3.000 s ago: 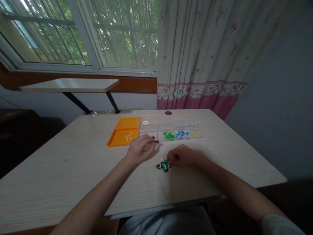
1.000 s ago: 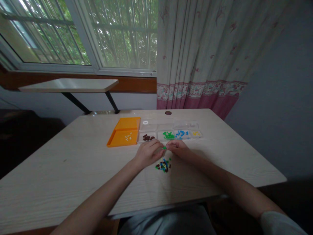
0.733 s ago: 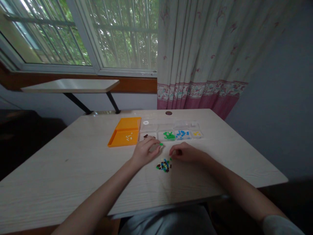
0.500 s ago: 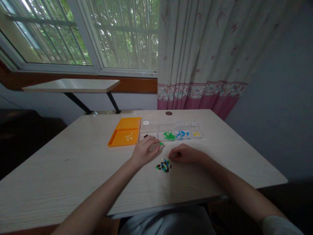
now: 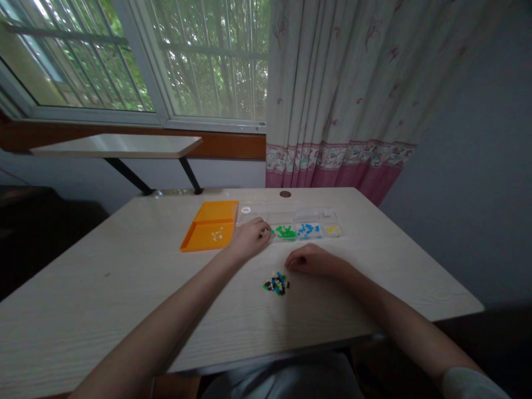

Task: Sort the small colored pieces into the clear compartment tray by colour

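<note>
Sorting step, I judge: my left hand pinches a green bead beside the green compartment. My right hand curls by the pile, grip unclear. The next move calls for a release squarely inside.

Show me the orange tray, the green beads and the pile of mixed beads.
orange tray (image 5: 198, 239), head view, its bare floor.
green beads (image 5: 285, 232), head view, middle of the heap.
pile of mixed beads (image 5: 276, 284), head view, its centre.
</note>
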A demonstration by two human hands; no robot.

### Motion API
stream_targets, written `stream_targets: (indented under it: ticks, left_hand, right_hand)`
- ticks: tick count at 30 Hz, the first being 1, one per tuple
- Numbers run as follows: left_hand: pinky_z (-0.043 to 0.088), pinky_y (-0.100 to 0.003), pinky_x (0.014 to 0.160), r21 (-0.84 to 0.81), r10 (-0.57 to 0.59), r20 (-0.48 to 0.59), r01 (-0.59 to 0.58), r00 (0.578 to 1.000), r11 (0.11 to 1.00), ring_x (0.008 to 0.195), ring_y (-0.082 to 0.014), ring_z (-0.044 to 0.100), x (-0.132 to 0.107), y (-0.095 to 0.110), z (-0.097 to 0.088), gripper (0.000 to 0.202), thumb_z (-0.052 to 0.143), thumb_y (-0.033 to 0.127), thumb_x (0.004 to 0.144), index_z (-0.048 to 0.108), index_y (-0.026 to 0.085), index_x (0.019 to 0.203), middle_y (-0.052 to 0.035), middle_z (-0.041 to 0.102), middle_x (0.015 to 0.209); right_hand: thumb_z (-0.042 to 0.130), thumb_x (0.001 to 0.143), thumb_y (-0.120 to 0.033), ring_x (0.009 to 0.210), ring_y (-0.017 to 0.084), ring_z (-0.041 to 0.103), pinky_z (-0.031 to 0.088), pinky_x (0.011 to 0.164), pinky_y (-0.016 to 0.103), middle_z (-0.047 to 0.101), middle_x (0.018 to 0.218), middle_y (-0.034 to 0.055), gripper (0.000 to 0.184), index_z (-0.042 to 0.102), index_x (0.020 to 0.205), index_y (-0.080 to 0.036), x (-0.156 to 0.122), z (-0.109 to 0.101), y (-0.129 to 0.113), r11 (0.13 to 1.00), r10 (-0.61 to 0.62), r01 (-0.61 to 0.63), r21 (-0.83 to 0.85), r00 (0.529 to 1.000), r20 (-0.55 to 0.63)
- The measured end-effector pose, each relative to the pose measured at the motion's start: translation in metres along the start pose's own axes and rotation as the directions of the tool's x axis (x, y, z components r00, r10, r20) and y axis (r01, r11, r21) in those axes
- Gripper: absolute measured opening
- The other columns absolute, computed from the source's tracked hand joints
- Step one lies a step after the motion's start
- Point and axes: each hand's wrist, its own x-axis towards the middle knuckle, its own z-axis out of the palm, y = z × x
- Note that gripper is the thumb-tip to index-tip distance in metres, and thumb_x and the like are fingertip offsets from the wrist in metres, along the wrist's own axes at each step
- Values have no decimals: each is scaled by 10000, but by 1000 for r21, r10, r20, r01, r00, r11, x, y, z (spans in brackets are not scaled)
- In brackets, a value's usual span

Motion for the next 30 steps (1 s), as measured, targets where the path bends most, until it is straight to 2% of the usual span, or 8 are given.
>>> stream_targets:
  ticks: [4,9,15,21,26,30]
  left_hand:
    - [416,-253,689,76,3,15,-4,1000,997,773,-151,583,2,3,2,247,428,324,846,621,206,946,-40,602,931]
    - [413,-244,665,65,128,70,-133,989,989,753,-149,574,-14,4,-7,236,407,276,850,624,187,881,-40,610,865]
    - [423,-216,678,-120,252,114,-239,961,964,764,-135,566,-39,8,-3,193,445,254,834,621,182,868,-40,617,821]
    - [415,-216,640,-170,259,111,-238,960,956,725,-134,559,-44,23,4,220,500,357,824,620,182,884,-35,610,780]
    - [397,-205,604,-184,251,45,-239,967,953,685,-119,550,-44,24,6,219,460,325,848,619,174,836,-30,602,741]
    - [399,-205,609,-183,252,48,-240,966,953,688,-118,547,-46,23,7,226,450,323,853,619,174,848,-35,600,748]
  right_hand:
    - [574,742,-204,561,90,551,399,566,178,642,646,-12,161,678,865,-192,0,-2,-1,999,32,-32,-27,999,-10]
    - [605,729,-226,523,73,500,351,523,165,606,608,-22,121,671,819,-179,2,-3,-5,998,60,-60,-7,998,-27]
    - [609,742,-300,451,57,362,272,455,169,453,498,-58,159,656,779,-153,8,7,-4,983,124,-86,165,964,-235]
    - [582,751,-378,445,52,316,236,426,171,419,493,-55,252,667,782,-143,11,15,-11,946,161,-44,320,923,-350]
    - [577,754,-395,443,54,323,239,419,172,424,493,-48,270,670,782,-143,12,20,-14,954,130,-8,300,913,-386]
    - [562,768,-396,441,57,343,257,421,171,455,507,-39,270,667,792,-149,11,21,-13,970,93,6,242,914,-394]
